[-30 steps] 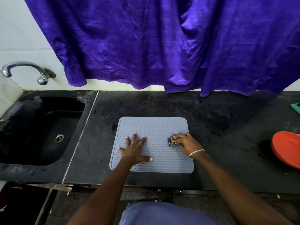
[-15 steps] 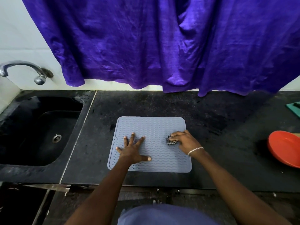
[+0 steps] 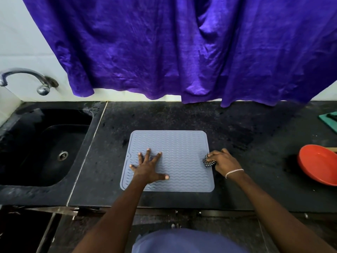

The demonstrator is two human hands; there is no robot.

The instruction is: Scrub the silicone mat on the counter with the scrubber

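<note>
A grey-blue silicone mat [image 3: 175, 143] with wavy ridges lies flat on the black counter [image 3: 237, 128]. My left hand [image 3: 147, 167] presses on the mat's left half, fingers spread and straight. My right hand [image 3: 223, 162] grips a small black-and-white checked scrubber [image 3: 208, 161] at the mat's right edge. Most of the scrubber is hidden under my fingers.
A black sink [image 3: 45, 147] with a chrome tap [image 3: 27, 78] lies to the left. A red bowl [image 3: 319, 164] sits at the right edge, a green item [image 3: 330, 118] behind it. A purple curtain [image 3: 173, 48] hangs over the counter's back.
My right hand has slid the scrubber rightward, from the mat's right-centre to its right edge. My left hand stays pressed on the mat.
</note>
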